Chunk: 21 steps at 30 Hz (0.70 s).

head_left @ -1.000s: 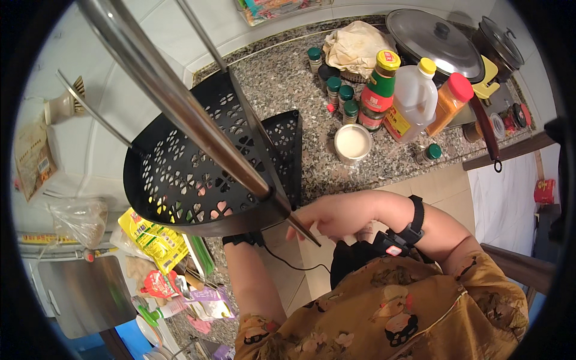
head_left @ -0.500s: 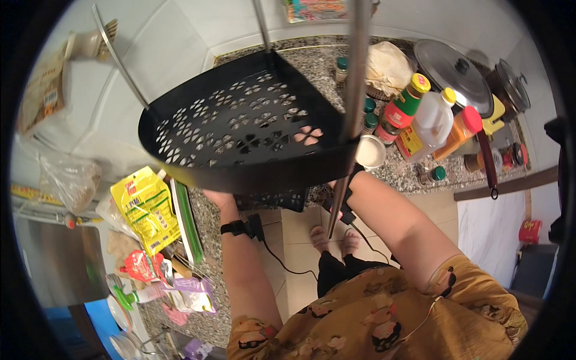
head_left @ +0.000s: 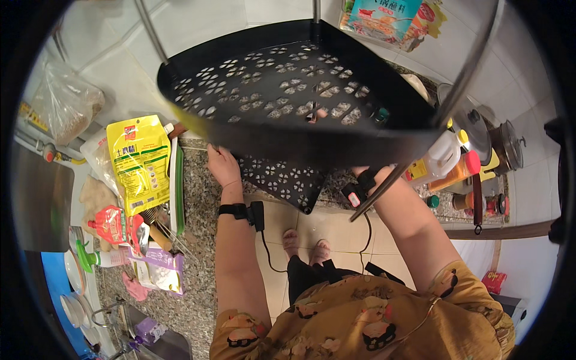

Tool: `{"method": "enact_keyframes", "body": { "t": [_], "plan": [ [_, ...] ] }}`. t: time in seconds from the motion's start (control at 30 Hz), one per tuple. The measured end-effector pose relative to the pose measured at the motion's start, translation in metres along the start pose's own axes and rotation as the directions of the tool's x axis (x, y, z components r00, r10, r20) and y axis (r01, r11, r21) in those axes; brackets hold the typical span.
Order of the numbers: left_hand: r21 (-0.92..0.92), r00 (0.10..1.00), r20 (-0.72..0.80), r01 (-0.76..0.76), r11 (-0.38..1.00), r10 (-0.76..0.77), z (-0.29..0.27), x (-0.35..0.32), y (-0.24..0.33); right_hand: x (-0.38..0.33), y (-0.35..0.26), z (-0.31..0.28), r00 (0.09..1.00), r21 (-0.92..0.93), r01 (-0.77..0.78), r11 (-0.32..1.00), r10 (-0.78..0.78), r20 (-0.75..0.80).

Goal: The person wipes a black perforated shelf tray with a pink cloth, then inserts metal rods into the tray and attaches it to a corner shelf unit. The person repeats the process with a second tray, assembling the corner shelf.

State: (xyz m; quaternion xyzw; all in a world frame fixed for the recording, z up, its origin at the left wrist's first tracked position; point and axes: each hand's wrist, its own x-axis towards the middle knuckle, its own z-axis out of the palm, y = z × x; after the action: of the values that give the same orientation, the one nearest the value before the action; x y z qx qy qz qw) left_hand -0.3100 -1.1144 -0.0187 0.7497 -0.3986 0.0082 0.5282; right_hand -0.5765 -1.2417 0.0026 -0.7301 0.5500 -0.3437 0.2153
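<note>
A black corner shelf rack (head_left: pixel 288 141) with metal posts fills the upper middle, its top tier pierced with flower-shaped holes. Below that tier shows a second, similar lower tier (head_left: pixel 282 180), its tip pointing toward me. My left hand (head_left: pixel 223 165) is closed at the left edge of the lower tier, fingertips partly behind the upper tier's rim. On the other side, my right hand (head_left: pixel 362 170) reaches under the upper tier beside a metal post (head_left: pixel 384 191); its fingers are hidden. Each wrist wears a black strap with a small cabled device.
To the left on the granite counter (head_left: pixel 195 198) are a yellow pouch (head_left: pixel 139 162), a red spouted pouch (head_left: pixel 111 225) and a purple-white packet (head_left: pixel 157 270). At right stand a plastic jug (head_left: pixel 443 157), a red-capped bottle (head_left: pixel 459 171) and a lidded pot (head_left: pixel 507 144). A bag (head_left: pixel 66 90) hangs at upper left.
The rack has shifted right and now covers the bowl and some bottles on the right. More of its lower tier shows. My left hand has come further into sight, and the view has turned somewhat.
</note>
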Motion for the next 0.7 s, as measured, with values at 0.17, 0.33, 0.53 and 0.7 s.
{"method": "enact_keyframes", "body": {
  "t": [0.17, 0.33, 0.53, 0.7],
  "plan": [
    [0.22, 0.998, 0.061, 0.012, 0.975, -0.026, 0.004, 0.0, -0.041, 0.006, -0.001, -0.003, 0.999, -0.021, 0.016, 1.0, -0.015, 0.035],
    [-0.383, 0.936, 0.329, 0.252, 0.888, -0.124, 0.013, -0.003, -0.075, 0.001, 0.003, -0.019, 0.997, -0.071, 0.006, 0.997, -0.001, 0.075],
    [-0.213, 0.856, 0.446, 0.386, 0.897, -0.262, -0.014, -0.022, -0.036, -0.004, -0.001, -0.024, 0.99, -0.104, 0.022, 0.994, -0.008, 0.139],
    [0.083, 0.938, 0.283, 0.183, 0.98, -0.199, -0.01, -0.022, -0.012, -0.006, 0.006, -0.027, 0.988, -0.114, 0.015, 0.993, 0.003, 0.154]
  ]
}}
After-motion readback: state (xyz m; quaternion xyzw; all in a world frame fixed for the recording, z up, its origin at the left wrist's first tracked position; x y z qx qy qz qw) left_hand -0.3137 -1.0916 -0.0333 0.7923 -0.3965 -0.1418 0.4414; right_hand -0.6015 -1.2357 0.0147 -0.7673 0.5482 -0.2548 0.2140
